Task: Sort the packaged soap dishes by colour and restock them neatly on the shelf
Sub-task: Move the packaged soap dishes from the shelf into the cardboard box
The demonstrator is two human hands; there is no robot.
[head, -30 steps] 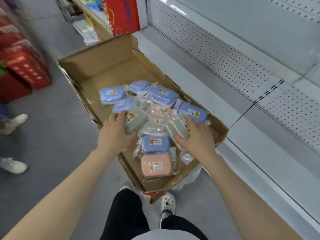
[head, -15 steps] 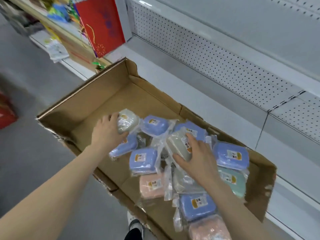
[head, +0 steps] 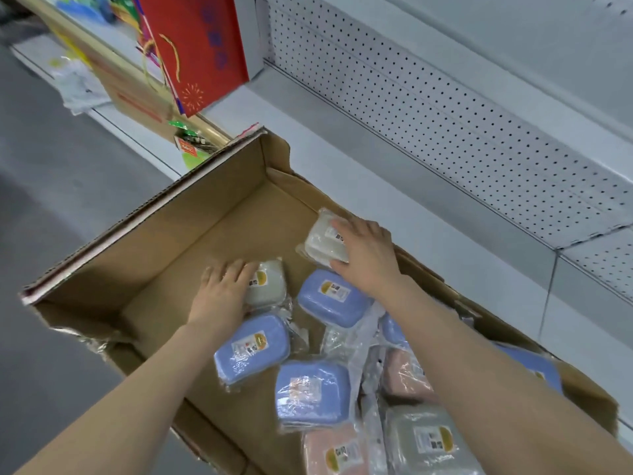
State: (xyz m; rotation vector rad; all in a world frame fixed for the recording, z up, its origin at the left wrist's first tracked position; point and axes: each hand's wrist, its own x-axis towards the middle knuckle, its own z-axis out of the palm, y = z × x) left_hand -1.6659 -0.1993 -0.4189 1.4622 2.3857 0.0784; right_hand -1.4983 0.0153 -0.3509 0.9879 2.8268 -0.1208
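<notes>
An open cardboard box (head: 137,217) on the floor holds several plastic-wrapped soap dishes. My left hand (head: 224,291) grips the left end of a white dish (head: 270,284) low over the bare box floor. Further right, by the box's far wall, my right hand (head: 368,255) holds a second white dish (head: 322,240), fingers on top and thumb under its near edge. Blue dishes (head: 334,298) (head: 253,351) (head: 311,392) lie between my forearms. Pink dishes (head: 334,454) and a grey-green dish (head: 431,440) lie at the near end.
A bare white bottom shelf (head: 342,159) with a perforated back panel (head: 445,97) runs behind the box. A red gift bag (head: 198,46) stands at the shelf's left end, with other goods beyond it. Grey floor (head: 51,217) lies to the left.
Both hands carried their pale dishes out of the heap toward the box's bare far end, the right one furthest. The view swung toward the shelf.
</notes>
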